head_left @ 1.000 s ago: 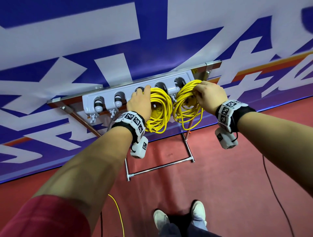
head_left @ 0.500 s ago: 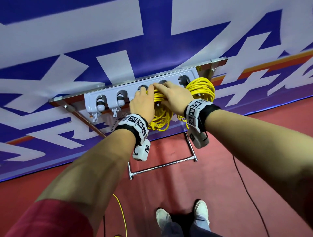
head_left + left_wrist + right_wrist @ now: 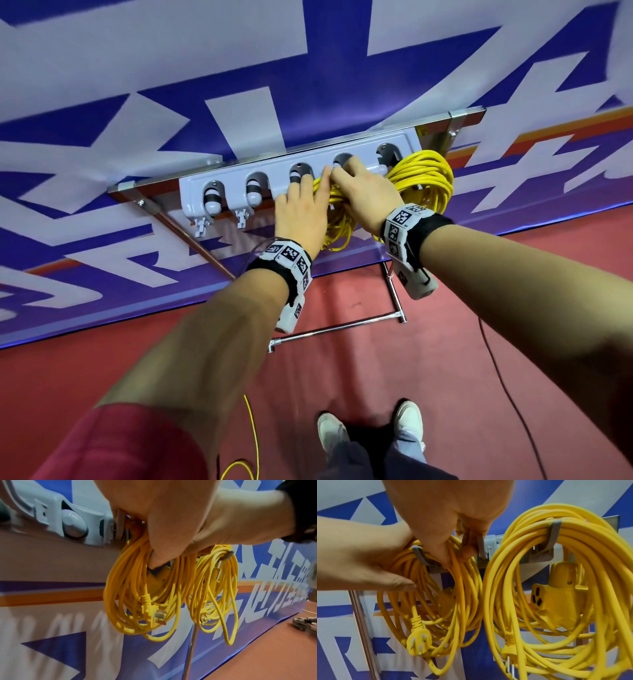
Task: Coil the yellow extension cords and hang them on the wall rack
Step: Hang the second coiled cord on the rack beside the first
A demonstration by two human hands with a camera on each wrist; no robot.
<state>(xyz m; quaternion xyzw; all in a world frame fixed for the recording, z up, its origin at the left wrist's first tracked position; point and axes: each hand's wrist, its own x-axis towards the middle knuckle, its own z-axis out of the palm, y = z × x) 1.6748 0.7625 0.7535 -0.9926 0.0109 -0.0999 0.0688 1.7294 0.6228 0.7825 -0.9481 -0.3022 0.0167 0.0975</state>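
both hands (image 3: 301,216) (image 3: 368,195) grasping the left yellow coil (image 3: 436,601) at the wall rack (image 3: 274,174), beside the hung right coil (image 3: 556,588).

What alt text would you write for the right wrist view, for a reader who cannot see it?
Two coiled yellow extension cords hang side by side on grey hooks of a wall rack. Both hands hold the left coil at its hook: the left hand grips it from the left, the right hand from above. The right coil hangs untouched, its socket block facing the camera.
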